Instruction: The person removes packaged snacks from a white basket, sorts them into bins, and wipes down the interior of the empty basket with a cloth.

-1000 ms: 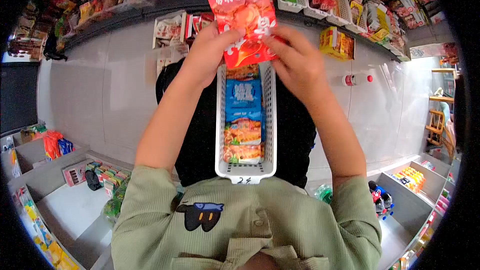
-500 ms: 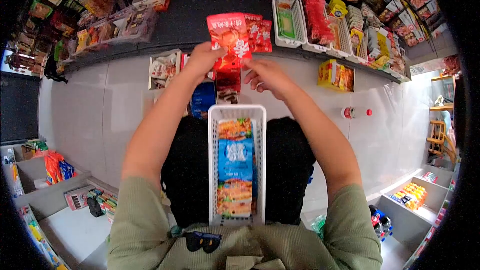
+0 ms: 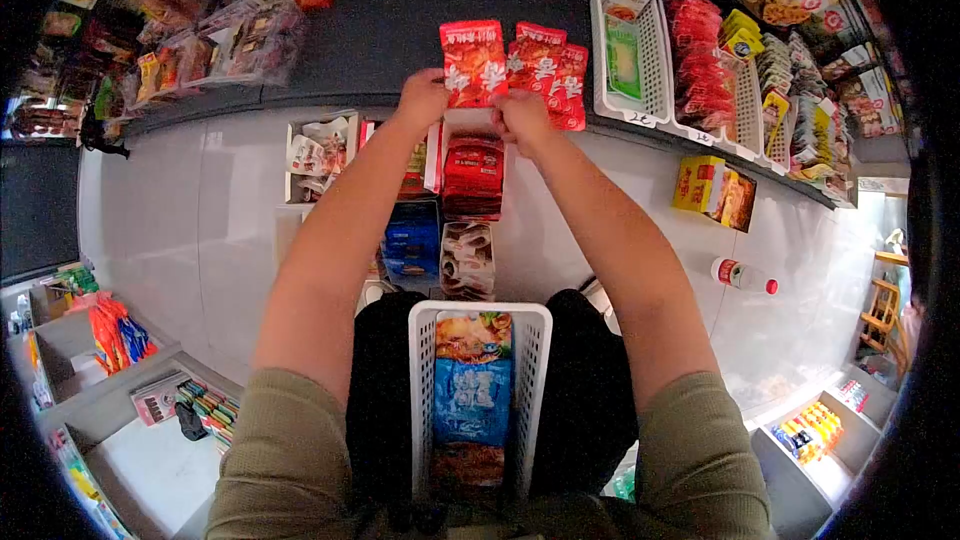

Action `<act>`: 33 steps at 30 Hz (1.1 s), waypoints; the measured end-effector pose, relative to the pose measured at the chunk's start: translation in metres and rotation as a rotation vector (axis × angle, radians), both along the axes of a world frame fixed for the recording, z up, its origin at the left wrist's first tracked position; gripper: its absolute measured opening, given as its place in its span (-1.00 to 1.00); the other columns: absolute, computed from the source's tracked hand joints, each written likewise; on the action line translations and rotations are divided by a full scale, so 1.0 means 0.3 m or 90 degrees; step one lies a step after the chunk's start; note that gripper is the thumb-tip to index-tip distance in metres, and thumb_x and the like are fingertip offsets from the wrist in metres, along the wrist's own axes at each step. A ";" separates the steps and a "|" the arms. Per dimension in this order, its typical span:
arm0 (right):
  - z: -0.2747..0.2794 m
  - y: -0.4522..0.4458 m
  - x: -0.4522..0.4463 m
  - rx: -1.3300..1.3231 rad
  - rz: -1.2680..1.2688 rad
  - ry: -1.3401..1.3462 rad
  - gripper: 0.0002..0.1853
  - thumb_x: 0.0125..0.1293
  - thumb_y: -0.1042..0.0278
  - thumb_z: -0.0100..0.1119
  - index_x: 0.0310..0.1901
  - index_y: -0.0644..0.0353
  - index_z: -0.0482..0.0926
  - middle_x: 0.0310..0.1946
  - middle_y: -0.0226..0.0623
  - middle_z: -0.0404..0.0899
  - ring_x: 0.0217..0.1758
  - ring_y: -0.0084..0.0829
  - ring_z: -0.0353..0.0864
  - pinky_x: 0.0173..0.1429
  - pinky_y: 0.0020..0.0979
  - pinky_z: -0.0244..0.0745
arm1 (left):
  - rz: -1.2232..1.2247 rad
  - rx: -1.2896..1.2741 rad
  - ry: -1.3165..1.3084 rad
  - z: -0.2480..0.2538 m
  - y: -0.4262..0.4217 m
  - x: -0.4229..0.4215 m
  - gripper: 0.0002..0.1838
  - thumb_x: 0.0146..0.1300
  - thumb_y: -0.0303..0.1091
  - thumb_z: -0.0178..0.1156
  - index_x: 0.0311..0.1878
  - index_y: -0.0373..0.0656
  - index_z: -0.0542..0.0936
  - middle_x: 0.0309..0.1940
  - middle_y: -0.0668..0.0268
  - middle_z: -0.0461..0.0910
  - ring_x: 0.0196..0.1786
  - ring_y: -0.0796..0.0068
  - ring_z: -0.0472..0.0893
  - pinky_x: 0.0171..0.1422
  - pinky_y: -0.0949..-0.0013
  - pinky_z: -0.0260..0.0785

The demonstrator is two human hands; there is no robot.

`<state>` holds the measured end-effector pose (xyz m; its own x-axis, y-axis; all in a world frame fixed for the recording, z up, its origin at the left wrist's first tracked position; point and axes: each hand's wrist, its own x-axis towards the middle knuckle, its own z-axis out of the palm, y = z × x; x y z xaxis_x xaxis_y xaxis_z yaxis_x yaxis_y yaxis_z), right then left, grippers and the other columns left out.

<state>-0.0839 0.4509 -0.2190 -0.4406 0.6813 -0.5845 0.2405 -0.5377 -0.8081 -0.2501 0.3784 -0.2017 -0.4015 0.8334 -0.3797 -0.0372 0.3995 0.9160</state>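
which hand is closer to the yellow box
Right. The right hand, by the lower right corner of a red packet, is left of the yellow box; the left hand is farther left, at the packet's left edge.

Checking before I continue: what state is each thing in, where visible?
Red packet: between both hands, seal unclear.
Left hand: closed on its left edge.
Right hand: curled at its lower right corner, grip unclear.
Two red packets: lying on dark shelf.
White lap basket: open-topped, holding packets.
Bottle: lying on its side, capped.
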 end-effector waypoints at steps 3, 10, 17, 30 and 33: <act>-0.280 0.119 0.000 0.422 0.174 0.078 -0.86 0.23 0.36 0.18 -0.40 0.19 0.47 -0.63 -0.36 0.43 -0.66 -0.53 0.35 -0.67 -0.45 0.11 | 0.066 -0.038 0.140 -0.018 0.030 0.002 -0.53 0.10 -0.49 0.10 0.14 -0.37 0.48 -0.31 0.18 0.66 -0.35 0.45 0.59 -0.30 0.39 0.41; -0.104 0.100 -0.012 0.205 0.061 -0.111 -0.77 0.12 0.24 0.27 -0.54 0.16 0.50 -0.70 -0.39 0.34 -0.69 -0.51 0.26 -0.68 -0.33 0.03 | 0.069 -0.103 0.068 -0.027 0.014 0.020 -0.49 0.12 -0.44 0.13 0.19 -0.32 0.45 -0.24 0.15 0.63 -0.25 0.39 0.56 -0.18 0.40 0.38; 0.065 0.024 0.116 0.098 0.117 -0.185 -0.78 0.19 0.14 0.23 -0.44 0.07 0.50 -0.72 -0.52 0.24 -0.75 -0.62 0.08 -0.70 -0.45 -0.12 | -0.063 -0.140 0.066 0.080 -0.049 -0.044 -0.59 0.24 -0.38 0.10 0.17 -0.19 0.46 0.01 0.20 0.57 -0.01 0.40 0.55 -0.02 0.35 0.43; 0.888 -0.569 0.667 0.537 0.246 -0.067 -0.85 0.18 0.33 0.24 -0.30 0.22 0.61 -0.49 -0.41 0.52 -0.47 -0.58 0.44 -0.38 -0.50 0.33 | -0.350 0.169 0.262 0.897 -0.809 0.345 -0.84 0.22 -0.40 0.20 -0.15 -0.20 0.61 -0.29 0.29 0.62 -0.17 0.47 0.57 -0.05 0.43 0.40; 0.998 -0.748 0.688 0.753 0.361 -0.103 -0.87 0.08 0.37 0.28 -0.36 0.21 0.58 -0.44 -0.33 0.55 -0.36 -0.40 0.51 -0.20 -0.36 0.39 | -0.520 0.245 0.490 0.935 -0.923 0.427 -0.77 0.05 -0.38 0.29 -0.18 -0.17 0.61 -0.17 0.22 0.60 0.02 0.14 0.52 0.18 0.17 0.32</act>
<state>0.1224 0.2266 0.0804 -0.8140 0.5586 0.1596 0.3340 0.6748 -0.6581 -0.1220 0.1015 0.0788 0.2885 0.9556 0.0605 0.7145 -0.2569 0.6508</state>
